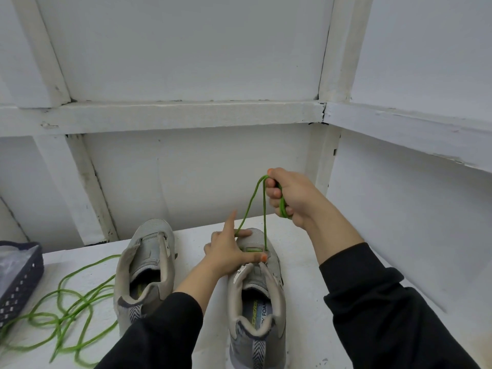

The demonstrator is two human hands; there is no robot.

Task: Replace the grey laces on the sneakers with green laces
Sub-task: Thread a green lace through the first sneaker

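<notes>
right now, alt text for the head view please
Right hand holds a green cord lace taut above a grey mesh sneaker, left hand pressing its front. A second, unlaced grey sneaker and loose green lace lie left.

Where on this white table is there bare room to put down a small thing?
Bare table lies right of the right sneaker, up to the right sleeve. A narrower strip runs along the far edge between the dark basket and the left sneaker. The front left is crowded with the loose green lace.
</notes>
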